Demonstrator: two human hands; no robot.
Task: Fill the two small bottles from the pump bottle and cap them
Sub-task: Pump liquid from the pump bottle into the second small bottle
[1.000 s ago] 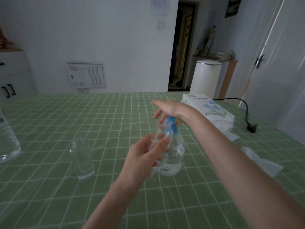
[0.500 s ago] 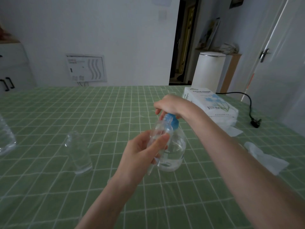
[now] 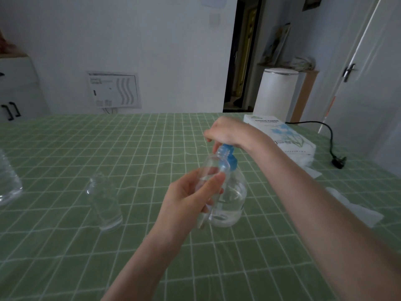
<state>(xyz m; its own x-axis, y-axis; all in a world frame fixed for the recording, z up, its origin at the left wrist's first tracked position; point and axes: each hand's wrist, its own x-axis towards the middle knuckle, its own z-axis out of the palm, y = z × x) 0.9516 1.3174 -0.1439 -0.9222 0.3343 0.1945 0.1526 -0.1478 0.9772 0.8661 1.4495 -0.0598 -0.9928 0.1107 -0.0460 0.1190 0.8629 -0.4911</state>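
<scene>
Mid-fill on bottle one, by my read.

- Left hand (image 3: 191, 198) grasps the first small bottle (image 3: 213, 168), thumb and fingers wrapped round its body. It's lifted off the surface (image 3: 130, 148) and tilted, with the open neck up against the blue pump head (image 3: 227, 157). Likely reason: the mouth is narrow, so it goes to the nozzle to catch the output.
- Right hand (image 3: 225, 132) sits on top of the pump head with fingers curled down over it, in a pressing posture. Palm-on-top loads the pump bottle (image 3: 230, 198) straight down, so it shouldn't tip.
- The pump bottle stands upright on the surface near centre, just behind the left hand, partly filled with clear liquid.
- The level in the held bottle is hard to read, clear on clear. A faint line shows near the thumb; can't confirm.
- The second small bottle (image 3: 104, 203) stands upright to the left, well apart, uncapped and untouched. It looks empty.
- No caps in view. Capping is not yet started for either bottle.

Other items:
- Tissue box (image 3: 280, 135) far right, loose tissue (image 3: 351, 207) on the right, probably for drips.
- Large clear bottle (image 3: 8, 181) at the left edge.
- Plug and cord (image 3: 336, 157) far right.

Risk: if the neck slips off the nozzle, liquid lands on the cloth.
</scene>
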